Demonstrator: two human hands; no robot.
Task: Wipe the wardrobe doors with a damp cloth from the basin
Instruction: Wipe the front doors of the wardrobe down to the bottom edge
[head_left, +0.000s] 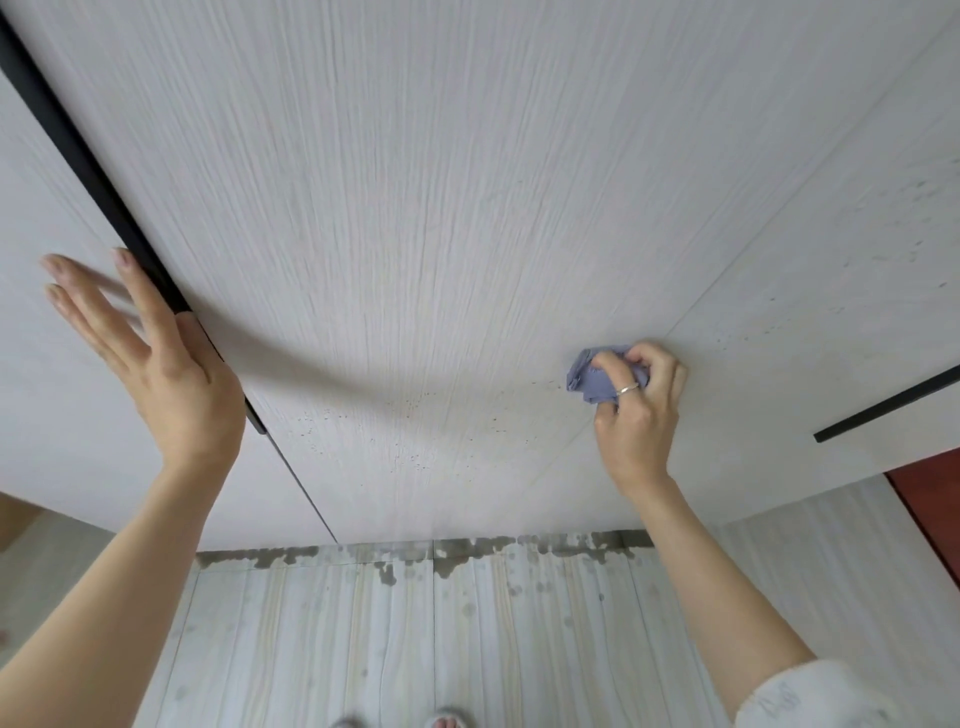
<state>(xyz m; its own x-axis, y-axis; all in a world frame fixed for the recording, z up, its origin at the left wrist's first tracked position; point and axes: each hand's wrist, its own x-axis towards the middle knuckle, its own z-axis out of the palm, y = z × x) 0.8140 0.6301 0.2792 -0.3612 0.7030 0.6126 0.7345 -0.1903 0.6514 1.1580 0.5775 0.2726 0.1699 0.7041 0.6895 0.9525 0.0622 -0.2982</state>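
The wiping step is in hand, on the lower part of the wardrobe's middle door (441, 208), the widest pale, wood-grained panel in view and the landmark for everything else. Left of it, across a black handle strip (93, 176), stands a second door (47, 395); right of it, past a thin seam, is a third door (831, 270), speckled with small dark droplets or marks and carrying its own short black handle (888, 410). Below the middle door the pale plank floor (415, 639) shows dark wet patches along the foot of the wardrobe. The left hand (150, 358) lies flat, fingers straight and spread, braced on the left door beside the handle strip. The right hand (641, 400), wearing a ring, has its fingers curled round a bunched blue cloth (597, 376), pressing it against the middle door just beside the right seam. Specks remain low on the middle door, left of the cloth, so I judge the next move calls for a firm sweep leftward across them. No basin or other container is in view, so its contents cannot be told.
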